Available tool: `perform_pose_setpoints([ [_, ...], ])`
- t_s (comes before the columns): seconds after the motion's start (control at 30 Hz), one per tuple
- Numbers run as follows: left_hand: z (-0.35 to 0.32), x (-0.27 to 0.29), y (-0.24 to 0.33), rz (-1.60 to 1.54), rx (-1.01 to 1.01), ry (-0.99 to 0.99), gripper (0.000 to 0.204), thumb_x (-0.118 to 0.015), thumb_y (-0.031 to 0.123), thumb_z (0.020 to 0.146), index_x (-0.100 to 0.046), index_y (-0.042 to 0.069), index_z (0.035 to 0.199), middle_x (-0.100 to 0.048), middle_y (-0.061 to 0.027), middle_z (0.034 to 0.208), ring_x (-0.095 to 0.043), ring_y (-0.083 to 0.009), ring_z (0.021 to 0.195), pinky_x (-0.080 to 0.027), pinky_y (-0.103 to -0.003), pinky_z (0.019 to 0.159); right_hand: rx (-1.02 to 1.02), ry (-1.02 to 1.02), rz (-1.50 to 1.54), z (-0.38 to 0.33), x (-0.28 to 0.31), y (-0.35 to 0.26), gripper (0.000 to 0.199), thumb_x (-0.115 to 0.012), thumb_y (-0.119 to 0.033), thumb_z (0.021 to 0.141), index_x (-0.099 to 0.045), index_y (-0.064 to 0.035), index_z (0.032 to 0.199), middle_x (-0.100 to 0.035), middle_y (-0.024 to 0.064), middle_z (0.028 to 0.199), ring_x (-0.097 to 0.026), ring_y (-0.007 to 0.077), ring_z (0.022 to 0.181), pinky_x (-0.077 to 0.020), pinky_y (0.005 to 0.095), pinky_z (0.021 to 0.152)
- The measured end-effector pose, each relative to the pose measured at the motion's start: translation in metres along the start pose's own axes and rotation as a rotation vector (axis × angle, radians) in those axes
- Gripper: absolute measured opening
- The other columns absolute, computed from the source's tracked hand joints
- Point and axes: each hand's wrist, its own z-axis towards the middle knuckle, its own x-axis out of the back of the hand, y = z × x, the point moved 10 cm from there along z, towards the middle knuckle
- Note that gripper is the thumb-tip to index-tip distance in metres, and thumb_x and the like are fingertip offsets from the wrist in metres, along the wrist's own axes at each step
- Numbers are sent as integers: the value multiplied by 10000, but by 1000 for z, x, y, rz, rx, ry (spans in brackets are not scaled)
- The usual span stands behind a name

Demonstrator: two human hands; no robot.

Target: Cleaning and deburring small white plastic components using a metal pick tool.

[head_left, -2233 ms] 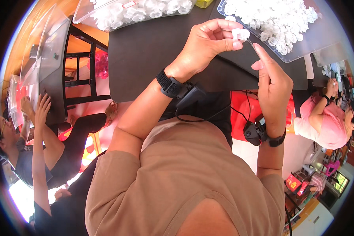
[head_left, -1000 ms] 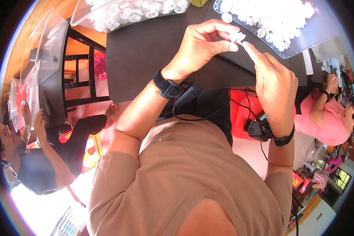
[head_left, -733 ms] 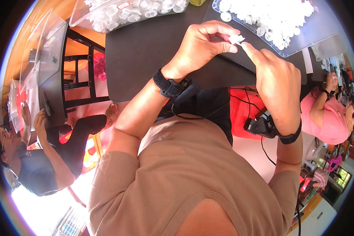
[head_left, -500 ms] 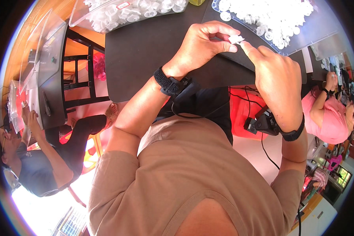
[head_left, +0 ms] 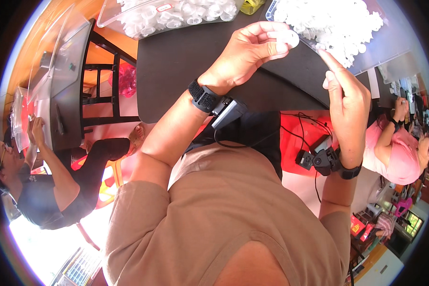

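My left hand (head_left: pixel 250 52) is raised over a black table (head_left: pixel 176 66) and pinches a small white plastic cap (head_left: pixel 289 39) between thumb and fingertips. My right hand (head_left: pixel 349 97) hovers just to the right of it, fingers loosely apart with the index finger pointing up, holding nothing I can see. Beyond both hands lies a clear tray (head_left: pixel 386 45) heaped with many small white plastic pieces (head_left: pixel 333 21). Both wrists wear black straps with small devices and cables.
A clear bin (head_left: pixel 176 14) of cup-like white parts stands at the table's far left. A person in dark clothes (head_left: pixel 43 190) sits at a grey table (head_left: pixel 64 81) on my left. Another person in pink (head_left: pixel 400 148) sits at my right. A red stool (head_left: pixel 305 143) is below.
My right hand has drawn back from the white cap and away from my left hand. My left hand still holds the cap, lifted slightly.
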Motion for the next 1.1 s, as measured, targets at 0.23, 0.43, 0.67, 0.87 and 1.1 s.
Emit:
perform_pose_setpoints([
  [0.23,4,-4,-7,-78,19,-50,292,-587,28,910,-568,29,1202,-600,-88,1214,-605,-155,1077,-500,-275,957,-270,132,491,-14,-19,37,269,-510,-46,929,-621,-35,1174,-549,4,697,-481,62,612,-422,215,582],
  [0.43,6,-15,-12,-94,43,-86,276,-586,22,910,-576,34,1186,-612,-78,1181,-607,-156,1071,-503,-281,952,-282,163,506,2,-27,41,302,-633,-78,879,-610,-29,1176,-611,21,884,-482,44,643,-416,195,592],
  [0.67,5,-22,-12,-71,48,-101,275,-602,4,894,-587,29,1168,-623,-73,1151,-608,-176,1074,-508,-304,951,-290,162,633,14,-36,38,257,-639,-57,884,-626,-3,1135,-622,7,857,-483,16,656,-391,181,558],
  [0.87,4,-26,-6,-52,5,-100,299,-616,-31,873,-588,15,1166,-629,-100,1145,-618,-197,1060,-509,-318,957,-294,153,697,15,-34,37,174,-645,-90,896,-656,-15,1052,-610,-36,768,-452,-10,604,-334,163,496],
  [1.1,6,-16,0,69,-106,-27,333,-648,-48,842,-587,6,1165,-650,-114,1110,-630,-176,1029,-520,-309,923,-126,191,323,2,-13,18,198,-540,-25,907,-626,22,1080,-619,90,807,-550,148,658,-441,254,613],
])
